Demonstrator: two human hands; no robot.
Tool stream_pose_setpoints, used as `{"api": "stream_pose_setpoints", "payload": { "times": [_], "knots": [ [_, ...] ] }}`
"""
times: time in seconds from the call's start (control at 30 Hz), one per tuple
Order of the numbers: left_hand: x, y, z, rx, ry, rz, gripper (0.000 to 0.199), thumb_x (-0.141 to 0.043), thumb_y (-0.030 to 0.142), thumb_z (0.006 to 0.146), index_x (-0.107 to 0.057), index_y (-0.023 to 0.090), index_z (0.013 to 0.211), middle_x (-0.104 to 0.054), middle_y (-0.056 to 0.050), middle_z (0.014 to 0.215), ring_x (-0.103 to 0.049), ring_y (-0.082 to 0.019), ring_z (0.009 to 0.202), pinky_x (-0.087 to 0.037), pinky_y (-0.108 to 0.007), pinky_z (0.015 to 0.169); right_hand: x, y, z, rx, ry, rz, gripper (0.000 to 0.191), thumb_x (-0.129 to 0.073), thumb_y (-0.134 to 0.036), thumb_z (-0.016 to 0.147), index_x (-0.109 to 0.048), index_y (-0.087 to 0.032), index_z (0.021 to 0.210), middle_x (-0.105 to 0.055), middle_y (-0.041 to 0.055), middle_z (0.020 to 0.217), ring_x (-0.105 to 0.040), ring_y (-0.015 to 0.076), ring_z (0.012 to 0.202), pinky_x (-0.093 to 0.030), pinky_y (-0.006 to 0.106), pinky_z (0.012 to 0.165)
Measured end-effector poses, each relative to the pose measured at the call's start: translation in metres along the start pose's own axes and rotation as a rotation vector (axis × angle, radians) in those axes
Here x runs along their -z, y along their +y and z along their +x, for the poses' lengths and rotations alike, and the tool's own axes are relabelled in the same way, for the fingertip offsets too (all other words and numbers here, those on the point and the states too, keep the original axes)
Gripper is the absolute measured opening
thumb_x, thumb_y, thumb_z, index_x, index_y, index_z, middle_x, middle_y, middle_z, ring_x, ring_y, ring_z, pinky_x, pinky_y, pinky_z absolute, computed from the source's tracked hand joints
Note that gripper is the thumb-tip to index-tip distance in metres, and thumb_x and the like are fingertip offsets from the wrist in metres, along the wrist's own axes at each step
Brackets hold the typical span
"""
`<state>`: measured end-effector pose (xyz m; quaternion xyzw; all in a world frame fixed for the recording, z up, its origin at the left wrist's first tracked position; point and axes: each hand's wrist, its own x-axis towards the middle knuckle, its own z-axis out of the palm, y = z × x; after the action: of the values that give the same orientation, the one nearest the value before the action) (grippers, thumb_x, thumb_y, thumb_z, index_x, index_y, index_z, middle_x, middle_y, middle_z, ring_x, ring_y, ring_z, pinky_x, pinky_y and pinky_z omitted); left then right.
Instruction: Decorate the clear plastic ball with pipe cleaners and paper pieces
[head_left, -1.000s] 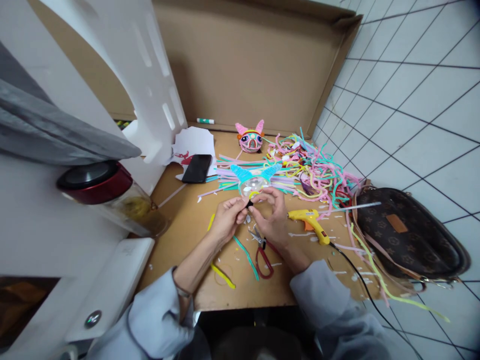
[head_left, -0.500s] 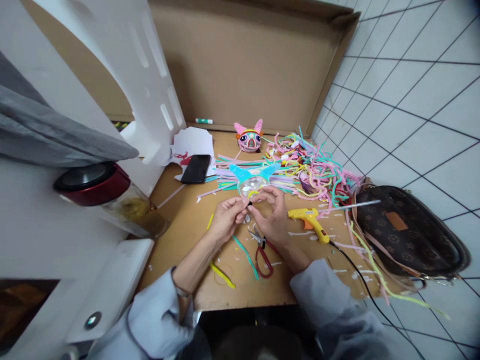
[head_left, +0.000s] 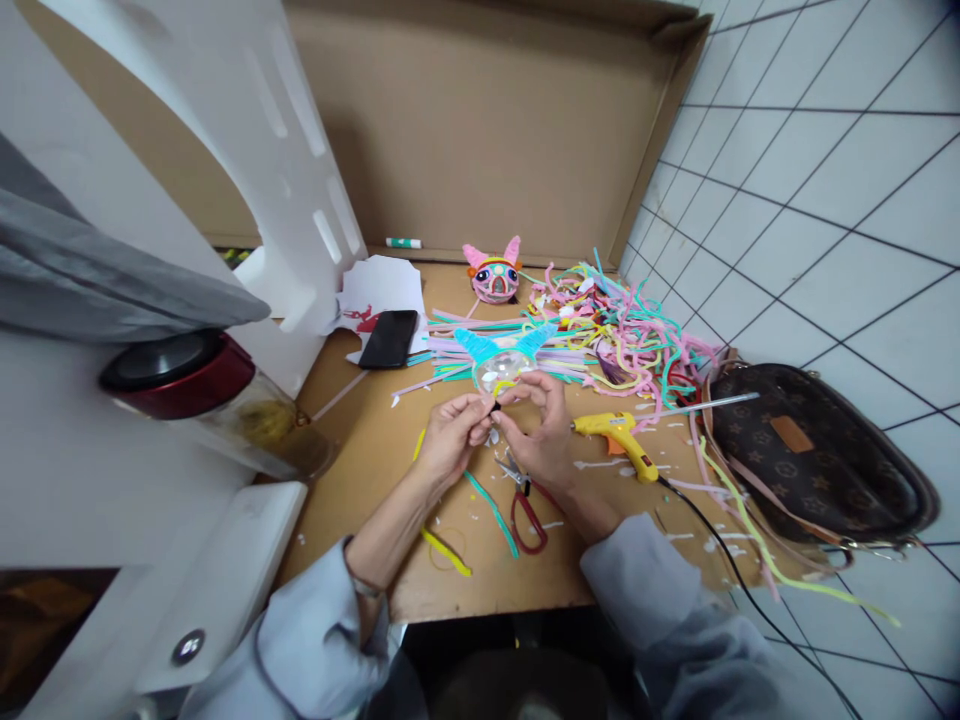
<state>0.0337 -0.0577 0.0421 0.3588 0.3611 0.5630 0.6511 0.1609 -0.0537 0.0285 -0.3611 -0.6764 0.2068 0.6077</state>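
Note:
My left hand (head_left: 451, 436) pinches a yellow pipe cleaner (head_left: 504, 387), whose bent end shows between my two hands. A small black piece (head_left: 496, 406) sits at the fingertips where both hands meet. My right hand (head_left: 541, 428) is closed in a pinch on the same strand. Just beyond my fingers lies a clear round shape with blue fuzzy ears (head_left: 505, 352). Below my hands are red-handled scissors (head_left: 529, 522), partly under my right hand, a teal pipe cleaner (head_left: 493, 512) and a yellow strip (head_left: 446, 552).
A yellow glue gun (head_left: 619, 440) with a black cord lies at right, beside a brown handbag (head_left: 821, 450). Behind are piled pipe cleaners (head_left: 622, 335), a finished pink-eared head (head_left: 495, 279), a phone (head_left: 388, 339) and a marker (head_left: 403, 243). A glass bottle (head_left: 217, 390) leans at left.
The view has shifted slightly. Both hands keep their pinch in nearly the same place, and the things on the table have not moved.

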Motion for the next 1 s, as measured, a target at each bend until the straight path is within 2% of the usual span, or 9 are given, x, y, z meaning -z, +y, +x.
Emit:
{"api": "stream_pose_setpoints", "payload": {
  "times": [0.4,0.73,1.0],
  "knots": [
    [0.0018,-0.0002,-0.0002,0.003,0.000,0.018,0.041,-0.084,0.044,0.060,-0.058,0.013,0.063,-0.037,0.009,0.042,-0.026,-0.002,0.040,-0.018,-0.019,0.044,-0.0034,0.0025,-0.0004,0.014,0.030,-0.017,0.050,-0.069,-0.017,0.076,-0.043,-0.027,0.118,-0.066,-0.0027,0.084,-0.069,0.0188,0.087,-0.053,0.040,0.094],
    [0.0040,-0.0030,0.0011,0.006,0.005,-0.004,0.042,-0.085,0.043,0.057,-0.054,0.014,0.058,-0.037,0.008,0.039,-0.026,-0.002,0.039,-0.017,-0.020,0.044,-0.0035,0.0040,-0.0021,0.008,0.031,-0.004,0.053,-0.070,-0.018,0.077,-0.044,-0.027,0.122,-0.066,0.0019,0.094,-0.066,0.0215,0.094,-0.050,0.044,0.096],
    [0.0038,-0.0022,0.0009,0.014,-0.005,0.012,0.041,-0.085,0.043,0.060,-0.057,0.014,0.063,-0.038,0.009,0.040,-0.025,-0.002,0.040,-0.017,-0.020,0.045,-0.0036,0.0026,-0.0022,0.003,0.023,-0.010,0.051,-0.068,-0.017,0.078,-0.044,-0.027,0.121,-0.067,-0.0001,0.087,-0.067,0.0212,0.092,-0.049,0.044,0.096]
  ]
}}
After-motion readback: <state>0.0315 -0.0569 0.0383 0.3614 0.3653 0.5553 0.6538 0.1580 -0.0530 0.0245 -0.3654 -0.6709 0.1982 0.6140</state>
